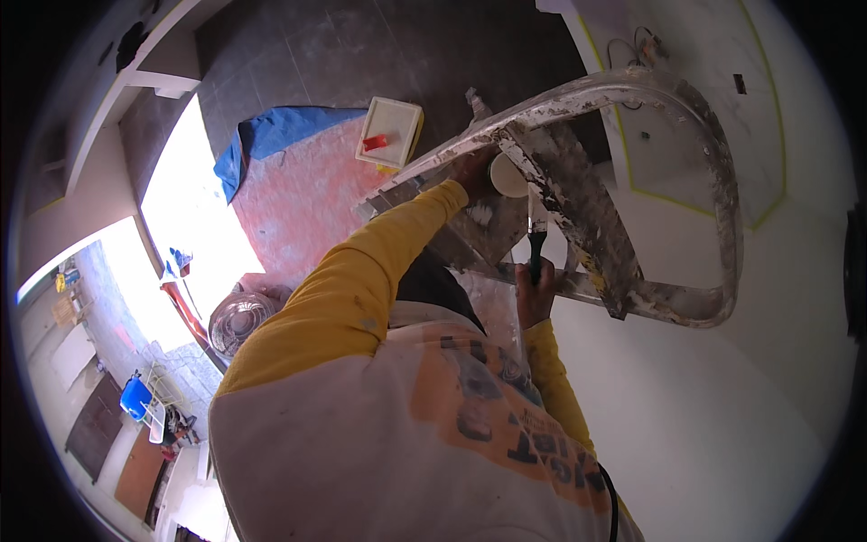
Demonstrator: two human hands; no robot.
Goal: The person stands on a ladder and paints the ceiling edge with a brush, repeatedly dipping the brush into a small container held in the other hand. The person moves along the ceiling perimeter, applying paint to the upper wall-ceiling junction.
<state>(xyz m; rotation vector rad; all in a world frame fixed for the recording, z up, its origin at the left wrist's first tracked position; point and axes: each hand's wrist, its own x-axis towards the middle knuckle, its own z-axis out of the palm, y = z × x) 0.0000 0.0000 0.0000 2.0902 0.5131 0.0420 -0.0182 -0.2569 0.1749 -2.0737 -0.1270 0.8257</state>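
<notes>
My right hand (536, 294) is closed round the dark handle of a paintbrush (536, 242), whose pale-coated end points away from me. Just beyond the brush is a small round white cup (509, 176), its pale inside facing up. My left hand (473, 173) grips the cup's left side, its fingers partly in shadow and hidden. Both hands are at a stepladder (578, 208) spattered with white paint, and the brush tip lies beside one of its steps, close to the cup.
A white-topped bucket (390, 135) with a red object on it stands on the floor beyond the ladder. Near it lies a dusty pink sheet (298, 203) with a blue edge. A white wall (695, 397) rises on the right. Bright doorways open at the left.
</notes>
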